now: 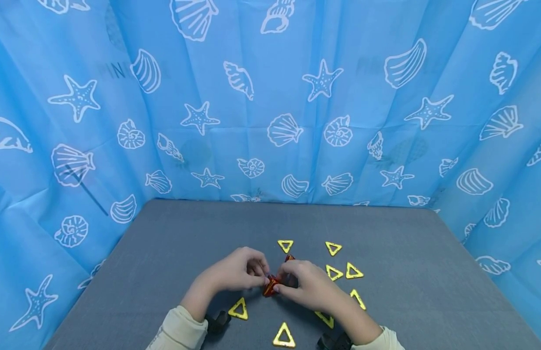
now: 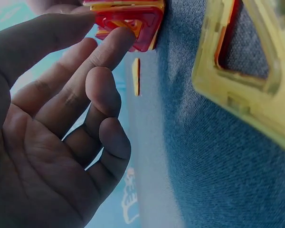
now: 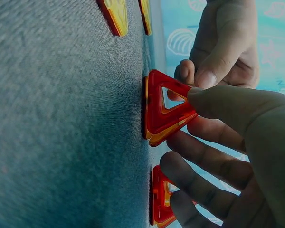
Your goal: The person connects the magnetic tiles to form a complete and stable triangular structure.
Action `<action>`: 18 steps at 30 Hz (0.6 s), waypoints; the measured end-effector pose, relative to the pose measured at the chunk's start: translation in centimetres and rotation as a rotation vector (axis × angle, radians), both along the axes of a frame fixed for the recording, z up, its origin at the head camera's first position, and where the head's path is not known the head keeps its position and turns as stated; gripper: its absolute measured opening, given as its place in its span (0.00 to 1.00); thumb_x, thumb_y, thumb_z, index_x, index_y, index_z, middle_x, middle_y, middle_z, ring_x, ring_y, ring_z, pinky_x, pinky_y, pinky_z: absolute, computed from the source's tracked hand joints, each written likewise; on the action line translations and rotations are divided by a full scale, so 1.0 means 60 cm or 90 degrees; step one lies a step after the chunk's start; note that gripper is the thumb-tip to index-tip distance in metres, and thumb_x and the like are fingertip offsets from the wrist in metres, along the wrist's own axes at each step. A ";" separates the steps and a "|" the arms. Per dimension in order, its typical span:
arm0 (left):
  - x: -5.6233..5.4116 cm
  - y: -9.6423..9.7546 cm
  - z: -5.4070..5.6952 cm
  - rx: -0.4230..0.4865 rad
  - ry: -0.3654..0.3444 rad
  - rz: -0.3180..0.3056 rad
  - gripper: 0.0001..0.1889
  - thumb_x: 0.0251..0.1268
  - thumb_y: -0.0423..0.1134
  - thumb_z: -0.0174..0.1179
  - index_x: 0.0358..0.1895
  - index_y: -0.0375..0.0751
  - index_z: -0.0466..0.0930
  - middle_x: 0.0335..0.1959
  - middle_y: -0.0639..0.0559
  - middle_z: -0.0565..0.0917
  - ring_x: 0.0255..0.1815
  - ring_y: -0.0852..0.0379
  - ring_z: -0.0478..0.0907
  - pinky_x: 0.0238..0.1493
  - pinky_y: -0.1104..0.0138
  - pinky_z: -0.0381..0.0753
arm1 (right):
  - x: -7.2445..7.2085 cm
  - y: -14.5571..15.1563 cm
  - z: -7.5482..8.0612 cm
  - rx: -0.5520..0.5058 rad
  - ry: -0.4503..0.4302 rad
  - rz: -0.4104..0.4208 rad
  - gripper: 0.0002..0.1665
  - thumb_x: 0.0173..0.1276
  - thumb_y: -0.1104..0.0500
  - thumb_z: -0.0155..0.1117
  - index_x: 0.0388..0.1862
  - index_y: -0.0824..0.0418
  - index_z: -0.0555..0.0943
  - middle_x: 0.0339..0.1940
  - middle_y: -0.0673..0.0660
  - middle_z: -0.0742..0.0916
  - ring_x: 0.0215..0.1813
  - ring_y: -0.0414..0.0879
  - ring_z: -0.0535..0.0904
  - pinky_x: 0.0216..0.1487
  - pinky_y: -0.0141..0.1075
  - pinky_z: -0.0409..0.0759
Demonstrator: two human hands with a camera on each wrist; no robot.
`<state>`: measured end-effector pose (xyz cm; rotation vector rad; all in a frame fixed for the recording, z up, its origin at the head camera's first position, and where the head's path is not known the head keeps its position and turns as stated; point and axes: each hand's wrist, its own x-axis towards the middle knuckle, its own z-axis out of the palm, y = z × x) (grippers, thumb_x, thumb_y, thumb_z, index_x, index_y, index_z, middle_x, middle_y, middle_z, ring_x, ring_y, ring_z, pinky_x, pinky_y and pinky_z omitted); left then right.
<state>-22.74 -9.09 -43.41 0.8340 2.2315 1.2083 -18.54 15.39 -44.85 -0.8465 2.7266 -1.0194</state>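
Near the middle of the table, both hands hold a small pyramid of red triangular magnetic tiles [image 1: 269,290] with orange edges. My left hand [image 1: 235,270] pinches it from the left, fingertips at its top. From the right, my right hand [image 1: 311,284] grips it; in the right wrist view the thumb lies against the top corner of the red face [image 3: 156,104], other fingers behind. The left wrist view shows a fingertip touching a red tile [image 2: 152,21]. Just beyond stands another red tile piece [image 1: 289,257], partly hidden by the right hand.
Several yellow triangular tiles lie around the hands, including one at the front [image 1: 284,343], one at the left [image 1: 238,316] and one at the back right [image 1: 333,244]. The grey table [image 1: 200,228] meets a blue shell-patterned curtain [image 1: 253,121]. Black wrist devices [image 1: 218,323] sit by both wrists.
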 end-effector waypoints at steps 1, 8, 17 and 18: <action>0.000 0.001 0.000 0.001 -0.001 -0.002 0.03 0.70 0.33 0.68 0.43 0.42 0.88 0.35 0.53 0.90 0.34 0.59 0.85 0.34 0.66 0.83 | 0.000 0.000 0.000 0.000 0.001 0.001 0.04 0.73 0.50 0.74 0.41 0.47 0.87 0.34 0.40 0.86 0.32 0.31 0.78 0.34 0.30 0.78; 0.003 0.007 -0.002 -0.011 0.003 -0.011 0.05 0.68 0.33 0.70 0.42 0.46 0.91 0.37 0.56 0.90 0.37 0.61 0.87 0.36 0.67 0.83 | -0.001 0.002 -0.003 0.003 0.008 0.002 0.04 0.74 0.48 0.73 0.42 0.45 0.87 0.36 0.40 0.87 0.34 0.30 0.78 0.35 0.31 0.79; 0.002 0.011 -0.005 -0.021 0.010 -0.006 0.05 0.68 0.33 0.71 0.41 0.49 0.92 0.36 0.58 0.90 0.37 0.61 0.87 0.35 0.67 0.83 | -0.003 0.001 -0.002 0.013 0.007 -0.007 0.05 0.74 0.48 0.73 0.42 0.45 0.88 0.36 0.39 0.87 0.34 0.29 0.79 0.36 0.31 0.79; 0.002 0.011 -0.005 -0.022 0.009 -0.006 0.05 0.68 0.33 0.71 0.41 0.49 0.92 0.36 0.59 0.90 0.37 0.61 0.87 0.35 0.67 0.83 | -0.003 0.001 -0.001 0.014 0.005 -0.008 0.05 0.74 0.48 0.73 0.42 0.45 0.88 0.36 0.39 0.87 0.34 0.29 0.79 0.36 0.31 0.79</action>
